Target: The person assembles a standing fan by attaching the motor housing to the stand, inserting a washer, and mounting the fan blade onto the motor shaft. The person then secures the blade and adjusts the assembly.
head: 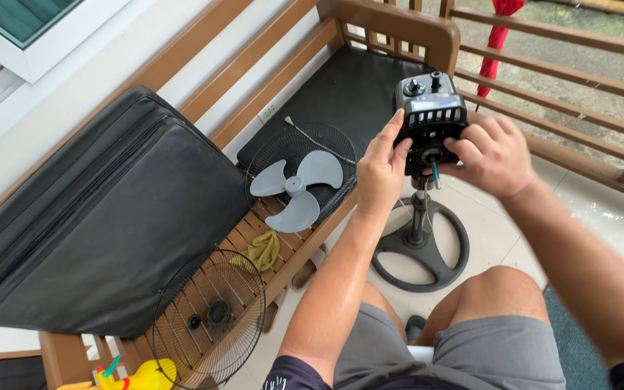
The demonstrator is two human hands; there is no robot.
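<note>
Gripping the black fan motor housing (431,119), both hands, left hand (380,173) and right hand (492,155), clasp it with fingers closed around it. Beside it, a wooden desk (399,22) carries grey blades (296,189), wire grilles (207,318) and black cushions (102,217); pale floor tiles (492,238) lie below.

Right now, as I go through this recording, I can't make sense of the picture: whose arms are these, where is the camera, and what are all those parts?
The camera sits on a person's head and looks down, so the arms and knees are their own. Both bare hands work on a black fan motor housing on a short pole with a ring base on the tiled floor. The left hand steadies the housing's side; the right hand touches its front, near the shaft. On the wooden bench lie a grey fan blade on one wire guard, a second wire guard, a yellowish cloth and black cushions.
</note>
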